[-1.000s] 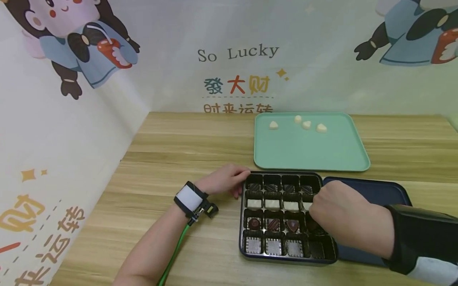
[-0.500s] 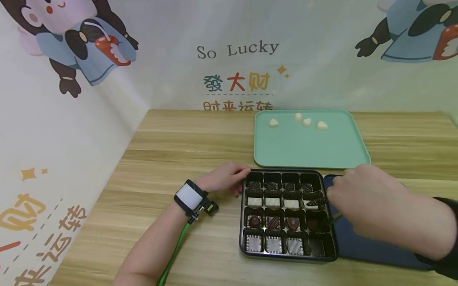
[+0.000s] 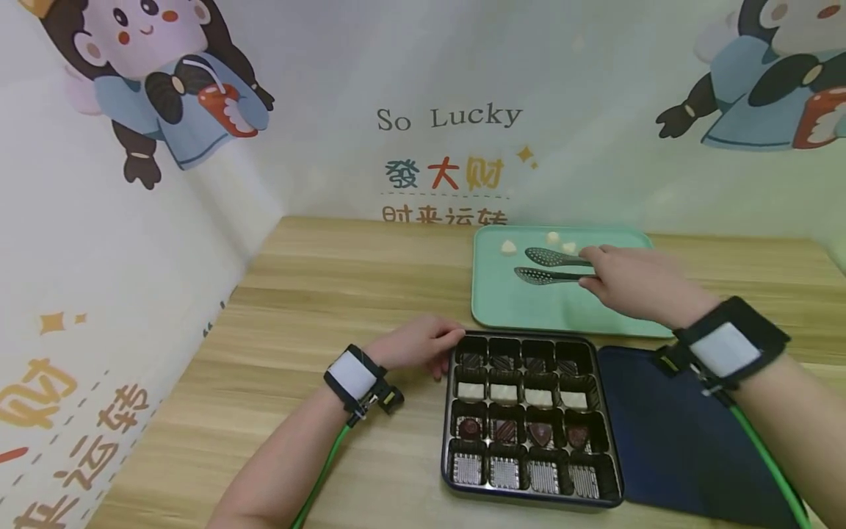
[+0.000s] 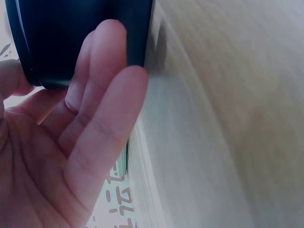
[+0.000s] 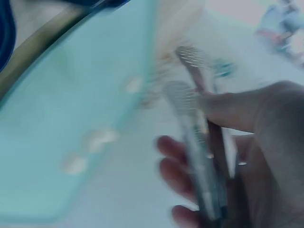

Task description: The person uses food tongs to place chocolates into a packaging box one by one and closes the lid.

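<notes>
In the head view my right hand (image 3: 641,283) holds a pair of perforated metal tongs (image 3: 545,277) over the mint-green tray (image 3: 502,308). The tongs' tips stand apart beside small white heart-shaped or rounded pieces (image 3: 508,247), and nothing shows between them. My left hand (image 3: 419,344) touches the back left corner of a dark chocolate box (image 3: 529,496), thumb at the rim. In the left wrist view its other fingers (image 4: 107,118) lie loosely extended along the box's side. Dark chocolates (image 3: 505,430) and pale blocks (image 3: 504,393) sit in the compartments; the front row shows ridged bottoms.
A flat dark blue lid or tray (image 3: 674,441) lies right of the box, partly under my right forearm. Green cables (image 3: 324,470) run from both wrist cameras. A printed cloth wall (image 3: 317,147) stands behind the wooden table (image 3: 344,279).
My right hand has swung from the box's right side up and back over the green tray, with the tongs now in full view. The left hand has stayed at the corner.
</notes>
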The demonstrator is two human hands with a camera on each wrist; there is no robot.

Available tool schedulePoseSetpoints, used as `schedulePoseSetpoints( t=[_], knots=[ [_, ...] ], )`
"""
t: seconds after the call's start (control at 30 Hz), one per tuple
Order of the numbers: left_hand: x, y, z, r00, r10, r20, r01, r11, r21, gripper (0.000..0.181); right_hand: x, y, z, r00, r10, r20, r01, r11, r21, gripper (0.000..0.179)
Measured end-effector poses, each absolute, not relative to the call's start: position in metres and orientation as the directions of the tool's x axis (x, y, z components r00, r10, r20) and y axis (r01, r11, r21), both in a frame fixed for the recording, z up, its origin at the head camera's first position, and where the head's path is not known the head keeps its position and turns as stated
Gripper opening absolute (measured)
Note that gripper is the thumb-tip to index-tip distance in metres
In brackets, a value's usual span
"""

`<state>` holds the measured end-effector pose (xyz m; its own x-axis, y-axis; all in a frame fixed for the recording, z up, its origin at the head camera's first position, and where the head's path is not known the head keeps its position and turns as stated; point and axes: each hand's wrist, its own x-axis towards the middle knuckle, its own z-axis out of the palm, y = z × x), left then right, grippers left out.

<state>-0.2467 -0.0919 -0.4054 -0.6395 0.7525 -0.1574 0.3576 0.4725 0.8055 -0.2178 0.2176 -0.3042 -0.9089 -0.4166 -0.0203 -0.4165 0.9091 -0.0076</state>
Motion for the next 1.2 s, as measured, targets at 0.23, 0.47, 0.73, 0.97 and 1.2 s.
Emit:
schedulePoseSetpoints(
  t=[0.23,0.47,0.73,0.97,1.2],
  knots=[
    [-0.243,-0.087,-0.412,-0.614,0.769,-0.175,0.359,0.471,0.806,0.033,-0.277,0.215,-0.326,-0.917,-0.390,-0.079,-0.392,0.920,0.006,0.031],
    [-0.247,-0.079,-0.409,-0.606,0.777,-0.172,0.379,0.472,0.796,0.033,-0.313,0.218,-0.318,-0.918,-0.371,-0.144,-0.384,0.919,0.083,0.028],
    [-0.248,-0.080,-0.410,-0.613,0.771,-0.173,0.362,0.468,0.806,0.033,-0.332,0.215,-0.328,-0.926,-0.340,-0.164,-0.359,0.928,0.103,0.032],
    [-0.247,-0.088,-0.408,-0.633,0.756,-0.169,0.357,0.478,0.802,0.034,-0.337,0.206,-0.332,-0.918,-0.337,-0.208,-0.359,0.930,0.077,0.038],
    [-0.246,-0.094,-0.407,-0.644,0.747,-0.167,0.352,0.483,0.802,0.035,-0.328,0.199,-0.331,-0.909,-0.376,-0.182,-0.393,0.917,0.069,0.037]
  ],
)
